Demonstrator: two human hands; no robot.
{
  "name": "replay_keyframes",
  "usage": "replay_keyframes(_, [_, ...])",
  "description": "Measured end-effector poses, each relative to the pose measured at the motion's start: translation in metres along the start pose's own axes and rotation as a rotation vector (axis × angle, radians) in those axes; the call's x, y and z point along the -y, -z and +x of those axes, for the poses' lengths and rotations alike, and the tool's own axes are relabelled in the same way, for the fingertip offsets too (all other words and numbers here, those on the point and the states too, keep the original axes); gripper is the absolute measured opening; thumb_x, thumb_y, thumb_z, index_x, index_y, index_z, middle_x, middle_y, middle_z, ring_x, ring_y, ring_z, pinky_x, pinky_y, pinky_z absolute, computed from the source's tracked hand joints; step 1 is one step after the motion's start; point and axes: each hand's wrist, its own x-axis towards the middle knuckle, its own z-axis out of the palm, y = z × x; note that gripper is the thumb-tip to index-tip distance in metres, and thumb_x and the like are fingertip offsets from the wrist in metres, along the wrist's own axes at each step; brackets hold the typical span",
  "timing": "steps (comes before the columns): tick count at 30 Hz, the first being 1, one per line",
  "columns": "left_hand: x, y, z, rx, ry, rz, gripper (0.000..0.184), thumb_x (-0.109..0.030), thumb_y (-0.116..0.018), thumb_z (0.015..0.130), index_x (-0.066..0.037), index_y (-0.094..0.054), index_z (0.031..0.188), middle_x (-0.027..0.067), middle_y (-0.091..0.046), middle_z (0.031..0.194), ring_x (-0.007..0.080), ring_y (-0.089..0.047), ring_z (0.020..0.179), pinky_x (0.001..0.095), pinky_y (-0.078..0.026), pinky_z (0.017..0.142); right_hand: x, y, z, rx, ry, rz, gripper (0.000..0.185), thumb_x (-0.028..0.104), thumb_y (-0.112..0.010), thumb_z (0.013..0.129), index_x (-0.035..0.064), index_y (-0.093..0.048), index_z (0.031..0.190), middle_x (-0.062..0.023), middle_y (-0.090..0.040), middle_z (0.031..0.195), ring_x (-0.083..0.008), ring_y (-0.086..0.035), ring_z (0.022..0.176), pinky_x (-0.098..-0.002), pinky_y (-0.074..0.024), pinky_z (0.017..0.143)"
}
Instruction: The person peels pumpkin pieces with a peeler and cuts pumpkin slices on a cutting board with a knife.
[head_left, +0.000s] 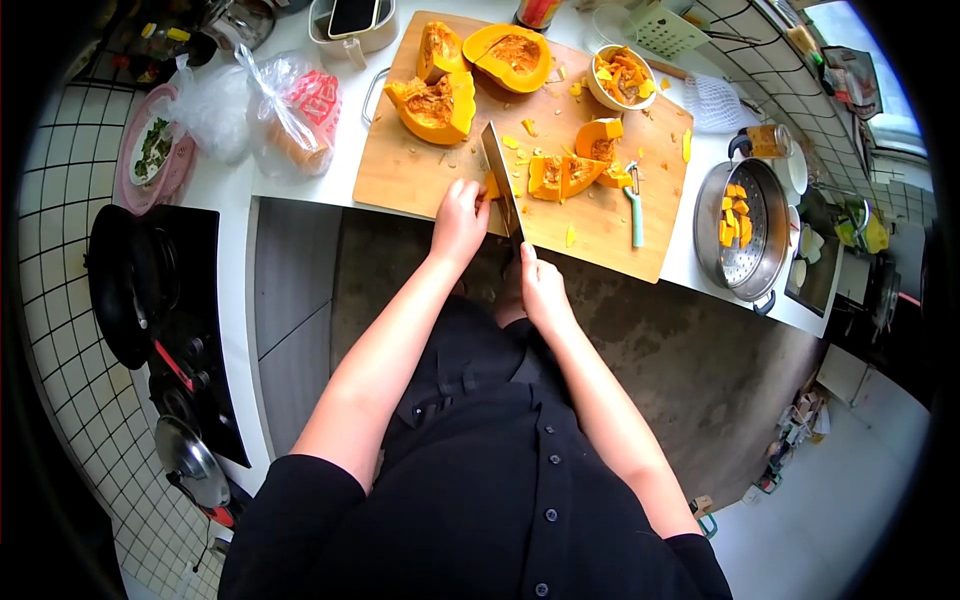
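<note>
At the front edge of the wooden cutting board (400,170), my left hand (461,218) pinches a small pumpkin piece (491,187). My right hand (543,284) is closed round the handle of a broad kitchen knife (498,170). The blade stands close against the piece's right side and points toward the back of the board; I cannot tell whether it touches. Right of the blade lie pumpkin chunks (565,178) with seedy flesh. A peeler (635,210) with a pale green handle rests beside them. Large pumpkin wedges (435,108) and a cut pumpkin section (510,57) sit at the back.
A bowl (598,95) of pumpkin scraps stands at the board's back right. Further right, a steamer pot (707,230) holds several pumpkin cubes (736,215). Plastic bags (265,120) sit on the left, near a stove (200,300) with a black pan (120,285).
</note>
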Motion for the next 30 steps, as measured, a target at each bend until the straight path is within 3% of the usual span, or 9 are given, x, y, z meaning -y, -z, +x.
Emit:
replay_keyframes(7, [-0.001, -0.008, 0.003, -0.024, 0.052, 0.012, 0.03, -0.002, -0.064, 0.076, 0.0, -0.05, 0.103, 0.0164, -0.054, 0.094, 0.0319, -0.058, 0.084, 0.0387, -0.05, 0.075, 0.005, 0.02, -0.006, 0.157, -0.217, 0.308, 0.054, 0.05, -0.039, 0.096, 0.0083, -0.043, 0.063, 0.0017, -0.036, 0.05, -0.0093, -0.032, 0.04, -0.0247, -0.0291, 0.038])
replay_keyframes(10, [-0.001, -0.005, 0.005, -0.011, 0.031, 0.115, 0.033, -0.002, -0.062, 0.076, 0.0, -0.049, 0.106, 0.0165, -0.054, 0.095, 0.0316, -0.058, 0.084, 0.0384, -0.05, 0.076, 0.015, 0.035, -0.018, 0.153, -0.199, 0.343, 0.053, 0.051, -0.039, 0.096, 0.009, -0.042, 0.064, 0.0023, -0.035, 0.05, -0.0085, -0.03, 0.04, -0.0238, -0.0269, 0.038])
replay_keyframes(13, [-0.002, -0.004, 0.012, -0.007, 0.083, 0.024, 0.031, -0.001, -0.061, 0.076, 0.001, -0.051, 0.105, 0.0141, -0.055, 0.092, 0.0259, -0.059, 0.08, 0.0338, -0.051, 0.072, 0.019, 0.049, -0.026, 0.15, -0.184, 0.311, 0.054, 0.048, -0.04, 0.097, 0.0062, -0.045, 0.063, 0.0002, -0.042, 0.052, -0.0092, -0.039, 0.044, -0.0248, -0.0336, 0.043])
replay_keyframes(16, [-0.02, 0.007, 0.013, 0.114, 0.152, -0.193, 0.03, 0.003, -0.057, 0.076, 0.001, -0.053, 0.106, 0.0087, -0.056, 0.09, 0.0123, -0.055, 0.071, 0.0238, -0.048, 0.066, 0.021, 0.059, -0.031, 0.145, -0.179, 0.295, 0.053, 0.046, -0.041, 0.097, 0.0049, -0.048, 0.064, -0.0009, -0.046, 0.054, -0.0093, -0.043, 0.047, -0.0244, -0.0373, 0.046])
replay_keyframes(17, [-0.026, 0.01, 0.012, 0.169, 0.202, -0.295, 0.031, -0.001, -0.064, 0.078, 0.002, -0.053, 0.107, 0.0062, -0.058, 0.089, 0.0089, -0.055, 0.073, 0.0221, -0.048, 0.067, 0.024, 0.062, -0.033, 0.146, -0.193, 0.321, 0.052, 0.046, -0.041, 0.097, 0.0049, -0.048, 0.065, -0.0009, -0.046, 0.055, -0.0092, -0.043, 0.047, -0.0243, -0.0373, 0.046])
replay_keyframes(23, [-0.048, 0.001, 0.02, 0.135, 0.265, -0.442, 0.037, -0.015, -0.075, 0.077, 0.003, -0.054, 0.102, 0.0046, -0.059, 0.081, 0.008, -0.055, 0.068, 0.0217, -0.049, 0.064, 0.034, 0.071, -0.038, 0.145, -0.175, 0.376, 0.051, 0.045, -0.042, 0.097, 0.0055, -0.047, 0.066, 0.0, -0.044, 0.055, -0.0083, -0.043, 0.048, -0.0232, -0.0371, 0.047])
replay_keyframes(27, [-0.061, 0.008, 0.028, 0.229, 0.302, -0.407, 0.03, -0.007, -0.07, 0.081, 0.003, -0.053, 0.105, 0.005, -0.06, 0.09, 0.0084, -0.058, 0.082, 0.0216, -0.05, 0.074, 0.034, 0.076, -0.038, 0.177, -0.151, 0.434, 0.051, 0.047, -0.041, 0.097, 0.0066, -0.046, 0.067, 0.0005, -0.042, 0.055, -0.0081, -0.041, 0.046, -0.0229, -0.0354, 0.044])
replay_keyframes(30, [-0.062, 0.005, 0.031, 0.243, 0.3, -0.414, 0.03, -0.007, -0.07, 0.081, 0.002, -0.053, 0.104, 0.0055, -0.06, 0.092, 0.0088, -0.059, 0.084, 0.0219, -0.05, 0.075, 0.038, 0.084, -0.038, 0.24, -0.265, 0.491, 0.052, 0.05, -0.039, 0.097, 0.0075, -0.045, 0.067, 0.0003, -0.042, 0.055, -0.0085, -0.039, 0.043, -0.023, -0.0338, 0.041])
